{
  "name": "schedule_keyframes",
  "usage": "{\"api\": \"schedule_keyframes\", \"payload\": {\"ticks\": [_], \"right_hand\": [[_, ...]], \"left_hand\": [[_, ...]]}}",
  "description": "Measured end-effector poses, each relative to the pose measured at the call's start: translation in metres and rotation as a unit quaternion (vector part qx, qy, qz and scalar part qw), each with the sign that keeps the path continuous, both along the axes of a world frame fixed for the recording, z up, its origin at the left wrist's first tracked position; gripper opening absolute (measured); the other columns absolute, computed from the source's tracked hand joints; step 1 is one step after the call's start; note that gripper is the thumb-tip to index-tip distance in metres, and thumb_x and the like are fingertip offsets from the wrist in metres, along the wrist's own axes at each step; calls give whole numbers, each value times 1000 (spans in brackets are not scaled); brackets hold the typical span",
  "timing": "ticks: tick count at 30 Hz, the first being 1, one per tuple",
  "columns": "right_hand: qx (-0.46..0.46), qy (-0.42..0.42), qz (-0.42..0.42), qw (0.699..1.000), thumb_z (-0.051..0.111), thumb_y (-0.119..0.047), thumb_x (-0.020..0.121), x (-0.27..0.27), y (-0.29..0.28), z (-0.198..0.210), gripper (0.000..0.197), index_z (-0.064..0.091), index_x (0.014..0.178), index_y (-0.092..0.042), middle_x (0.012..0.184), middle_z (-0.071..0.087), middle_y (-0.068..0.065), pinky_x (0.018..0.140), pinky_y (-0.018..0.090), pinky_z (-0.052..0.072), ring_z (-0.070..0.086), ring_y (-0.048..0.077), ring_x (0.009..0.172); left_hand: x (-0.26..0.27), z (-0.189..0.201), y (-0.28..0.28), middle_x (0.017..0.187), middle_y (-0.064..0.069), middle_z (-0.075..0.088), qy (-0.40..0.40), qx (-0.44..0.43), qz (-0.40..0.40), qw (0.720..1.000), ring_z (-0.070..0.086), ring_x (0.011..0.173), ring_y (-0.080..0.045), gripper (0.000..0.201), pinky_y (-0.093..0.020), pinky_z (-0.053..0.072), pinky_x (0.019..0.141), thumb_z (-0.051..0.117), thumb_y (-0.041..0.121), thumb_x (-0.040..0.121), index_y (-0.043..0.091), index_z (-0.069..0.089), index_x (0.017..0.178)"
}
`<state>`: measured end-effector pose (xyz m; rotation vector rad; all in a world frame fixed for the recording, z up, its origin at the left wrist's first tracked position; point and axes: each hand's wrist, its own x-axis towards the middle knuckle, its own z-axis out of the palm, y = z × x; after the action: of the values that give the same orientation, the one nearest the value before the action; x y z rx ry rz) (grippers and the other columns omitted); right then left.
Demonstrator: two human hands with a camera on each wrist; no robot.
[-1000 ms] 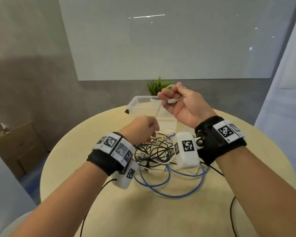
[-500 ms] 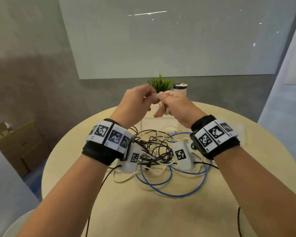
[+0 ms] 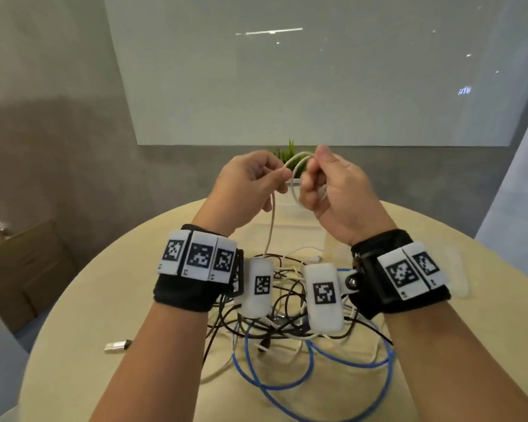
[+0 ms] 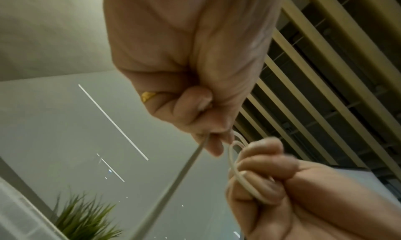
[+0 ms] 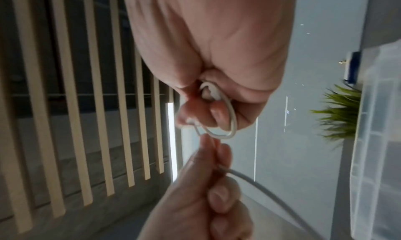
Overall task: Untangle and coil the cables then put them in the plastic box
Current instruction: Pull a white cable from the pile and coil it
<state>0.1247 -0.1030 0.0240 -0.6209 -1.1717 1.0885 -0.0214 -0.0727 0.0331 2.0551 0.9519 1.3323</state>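
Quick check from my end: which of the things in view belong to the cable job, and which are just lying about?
Belong to the job:
- white cable, looped, held by the left hand and the right hand
- cable tangle on the table
- blue cable
- plastic box

Just lying about:
- green plant
- cardboard box
- whiteboard

black wristbands (image 3: 183, 292) | white tag-marked camera pods (image 3: 258, 286) | gold ring (image 4: 148, 95) | bare forearms
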Motion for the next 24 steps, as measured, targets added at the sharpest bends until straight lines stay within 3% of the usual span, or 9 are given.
{"api": "schedule_keyframes", "payload": {"ticks": [3,5,7,10,12,14,17,20,24], "right_hand": [[-21,62,31,997,32,-25,105,4,2,0,34,52,81,-9,78,70,10,53,23,48,66,17,63],[-10,105,51,993,35,-21,104,5,0,1,31,56,88,-6,94,71,14,73,29,58,71,24,88],[10,129,42,991,37,-17,103,4,-3,3,27,58,93,-4,110,66,18,96,36,52,65,28,109],[39,81,-34,995,44,-15,101,1,0,0,22,63,93,-6,114,64,20,109,42,40,58,33,120],[82,-61,-157,982,50,-18,99,0,3,-5,22,68,88,-12,95,67,19,101,36,47,64,30,102],[98,-240,-256,931,49,-22,101,0,0,-10,23,67,88,-14,72,62,-3,74,15,46,58,7,71],[52,-426,-258,866,40,-25,103,0,-7,-16,24,59,91,-17,66,59,-8,62,18,39,54,6,68],[0,-397,-151,906,36,-24,104,-2,-15,-23,31,56,82,-16,50,59,-4,82,36,49,58,14,63],[-38,-286,-50,956,46,-27,102,-7,-26,-38,29,55,78,-12,42,40,-10,79,45,50,41,8,43]], "left_hand": [[0,-9,4,70,2,70,39,-39,-7,998,54,44,-8,18,-21,40,43,56,23,96,10,67,89],[0,-12,1,71,0,70,73,-73,-24,994,55,45,-8,20,-21,43,43,53,23,97,9,67,93],[0,-15,-3,72,-1,70,161,-110,-51,980,57,47,-8,21,-19,45,45,51,21,98,9,66,90],[-3,-18,-9,72,1,71,257,-147,-92,951,59,49,-9,19,-19,46,47,52,20,97,12,65,86],[-7,-16,-10,71,2,70,277,-154,-95,944,60,49,-9,17,-19,47,48,53,19,97,12,63,85],[-11,-12,-13,68,3,66,271,-134,-84,949,60,49,-10,16,-21,48,49,51,18,97,13,60,85],[-14,-10,-15,69,1,60,225,-46,-40,973,59,52,-7,16,-24,51,52,52,20,97,14,59,84],[-16,-14,-17,73,5,64,184,34,-23,982,56,58,0,10,-25,51,63,60,22,92,17,63,84],[-18,-27,-26,66,11,59,152,78,-8,985,51,56,4,10,-9,42,58,62,14,90,17,64,81]]}}
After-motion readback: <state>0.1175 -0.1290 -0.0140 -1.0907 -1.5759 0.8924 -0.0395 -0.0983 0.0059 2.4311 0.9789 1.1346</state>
